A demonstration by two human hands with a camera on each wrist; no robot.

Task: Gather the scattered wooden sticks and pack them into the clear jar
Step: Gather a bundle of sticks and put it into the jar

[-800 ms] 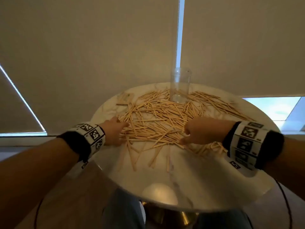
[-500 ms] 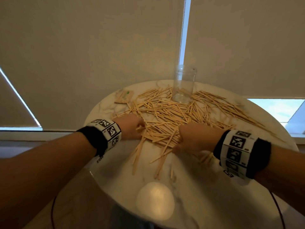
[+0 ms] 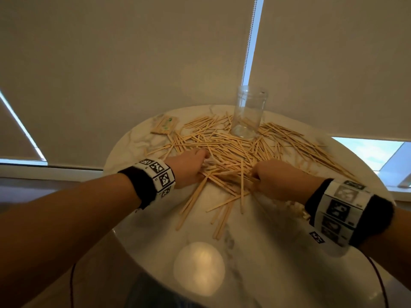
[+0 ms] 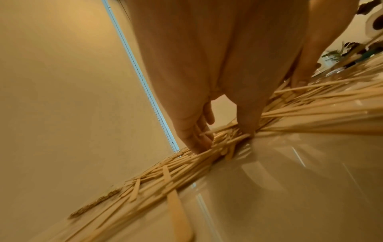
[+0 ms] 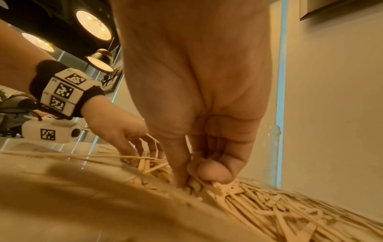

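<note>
Many thin wooden sticks (image 3: 231, 145) lie scattered in a pile across the round white marble table (image 3: 255, 236). The clear jar (image 3: 248, 112) stands upright and empty at the pile's far edge. My left hand (image 3: 200, 161) digs into the left side of the pile. In the left wrist view a bunch of sticks (image 4: 223, 144) sits between its fingers (image 4: 196, 139) and thumb. My right hand (image 3: 258, 176) is curled like a fist at the near right of the pile. In the right wrist view its thumb and fingers (image 5: 213, 173) pinch sticks (image 5: 259, 201).
A small flat paper packet (image 3: 165, 125) lies at the table's back left. Loose sticks (image 3: 220, 218) trail toward the near edge. Closed roller blinds (image 3: 133, 63) hang just behind the table. A ceiling lamp reflects on the near tabletop (image 3: 199, 267).
Both hands have drawn closer together, raking sticks toward the middle of the pile. The right hand has curled tighter into the sticks.
</note>
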